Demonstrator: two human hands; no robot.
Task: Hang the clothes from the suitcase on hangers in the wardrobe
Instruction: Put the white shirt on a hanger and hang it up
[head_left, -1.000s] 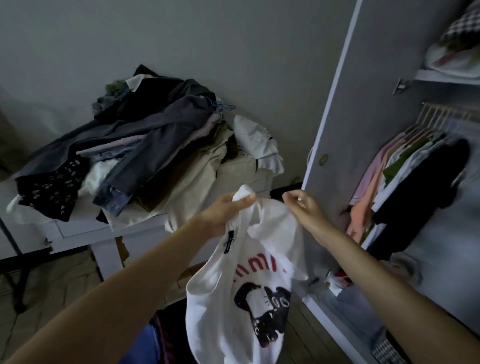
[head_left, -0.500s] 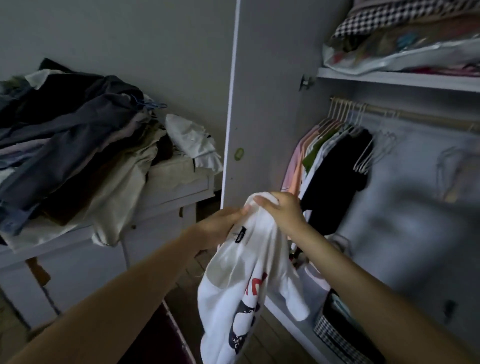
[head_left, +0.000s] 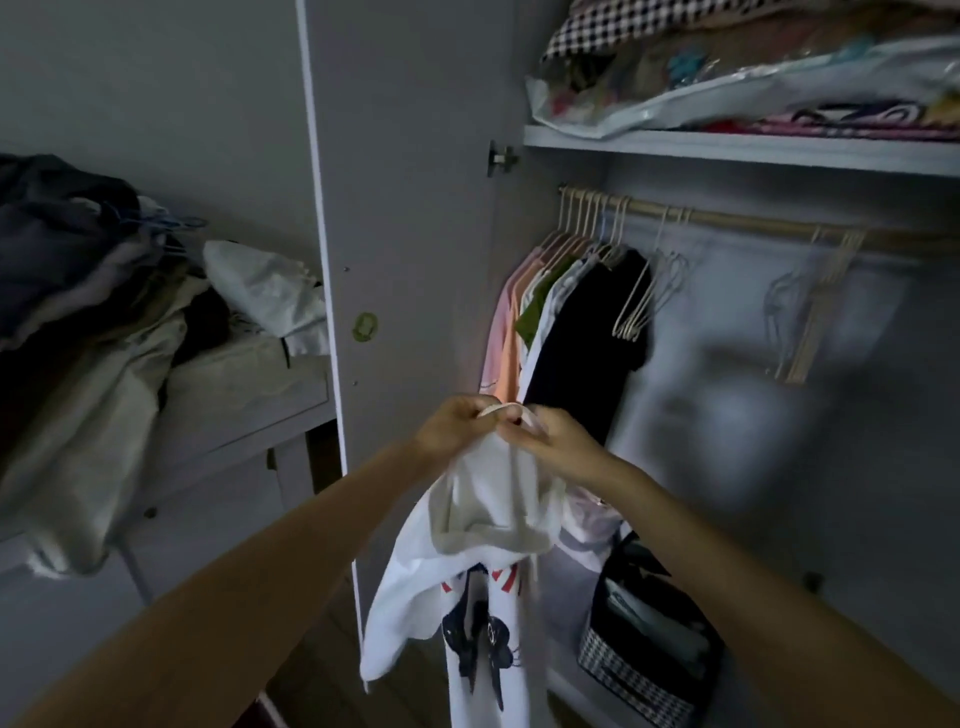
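The wardrobe (head_left: 727, 156) stands open ahead of the fingers, its rail (head_left: 727, 221) above and beyond them. The hung clothes (head_left: 566, 312) crowd the rail's left end just past the fingertips, and empty hangers (head_left: 641, 296) hang to the right of these. The white T-shirt (head_left: 483, 545) is held at its collar and hangs straight below the fingers, which are curled and pinching the fabric: left hand (head_left: 457, 426) and right hand (head_left: 556, 444) almost touching. No hanger is seen in either grip. If one hand is freed to fetch a hanger, the shirt could slip from the remaining pinch. The collar could also be stretched when a hanger is forced through.
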